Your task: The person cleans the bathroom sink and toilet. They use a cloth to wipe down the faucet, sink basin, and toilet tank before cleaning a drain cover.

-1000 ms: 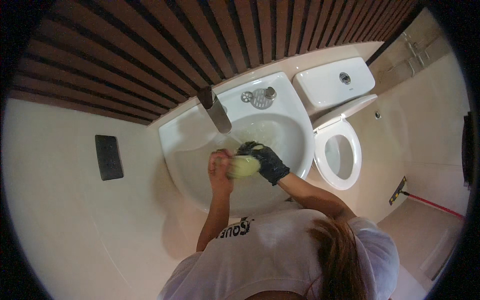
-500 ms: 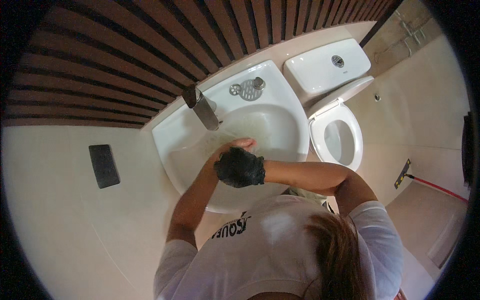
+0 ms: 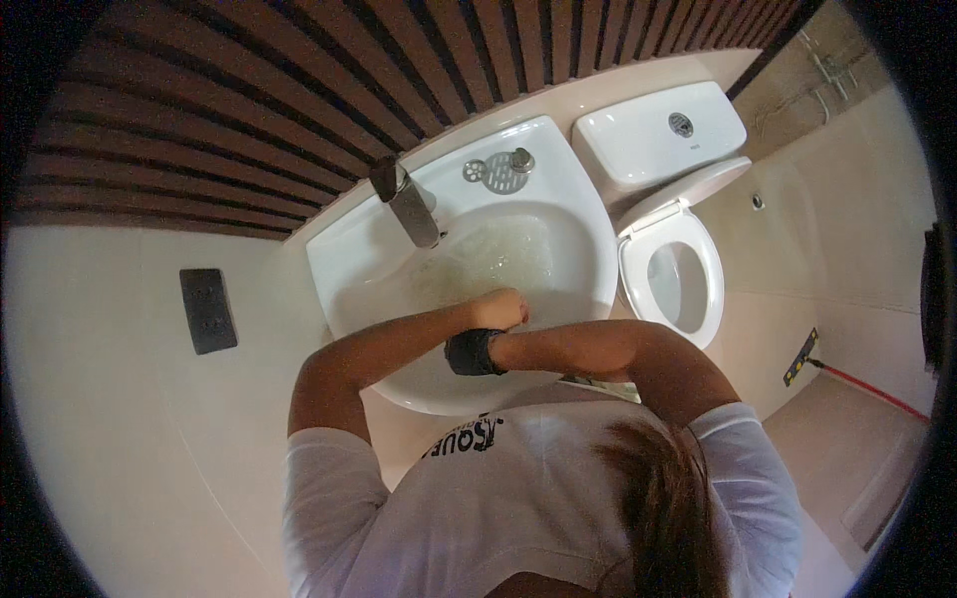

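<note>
Over the front of the white washbasin (image 3: 583, 289), my forearms cross at the wrists. My left hand (image 3: 500, 307) is bare and wet-looking, its fingers curled in; whatever they may hold is hidden. Just below it, a black glove (image 3: 473, 354) covers my right hand (image 3: 469, 349), which is tucked under my left wrist, so its fingers do not show. Cloudy, yellowish water (image 3: 498, 257) lies in the bowl behind my hands. The dark grey faucet (image 3: 411, 214) reaches over the bowl from the back left.
A round metal piece (image 3: 522, 159) sits by the drain-like grille pattern (image 3: 503, 174) on the basin's back ledge. To the right stands a toilet (image 3: 710, 269) with its lid raised. A red-handled floor tool (image 3: 801, 357) leans far right. A dark wall plate (image 3: 208, 311) is at left.
My hands have drawn back toward me, away from the faucet. My left hand's fingers have curled in, and the gloved right hand has slid lower, under my left wrist. The water surface looks calmer.
</note>
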The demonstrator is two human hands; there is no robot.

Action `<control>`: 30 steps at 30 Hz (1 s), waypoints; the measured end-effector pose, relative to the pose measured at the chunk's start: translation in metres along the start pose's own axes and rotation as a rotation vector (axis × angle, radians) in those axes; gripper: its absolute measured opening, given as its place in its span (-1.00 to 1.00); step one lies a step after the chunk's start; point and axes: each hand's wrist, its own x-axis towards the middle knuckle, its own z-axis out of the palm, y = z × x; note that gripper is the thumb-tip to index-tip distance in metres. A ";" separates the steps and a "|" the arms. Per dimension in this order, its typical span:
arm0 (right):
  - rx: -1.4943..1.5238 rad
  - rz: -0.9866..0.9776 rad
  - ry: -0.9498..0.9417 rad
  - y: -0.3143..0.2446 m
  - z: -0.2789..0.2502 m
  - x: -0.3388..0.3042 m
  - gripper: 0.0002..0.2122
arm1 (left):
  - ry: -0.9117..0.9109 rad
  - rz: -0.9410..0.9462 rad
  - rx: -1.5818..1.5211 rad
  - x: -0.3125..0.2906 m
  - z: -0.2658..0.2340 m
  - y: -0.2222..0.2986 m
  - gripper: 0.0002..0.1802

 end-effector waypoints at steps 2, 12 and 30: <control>0.248 0.025 0.126 0.006 0.028 0.005 -0.85 | -0.010 0.051 0.026 -0.006 -0.018 0.019 -0.68; 1.373 0.853 0.974 0.064 0.069 -0.040 -0.63 | 0.720 0.158 -2.217 -0.063 0.052 -0.024 -0.48; 1.636 0.444 0.849 0.087 0.058 -0.032 -0.76 | 1.015 -0.070 -1.910 0.014 0.045 -0.104 -0.74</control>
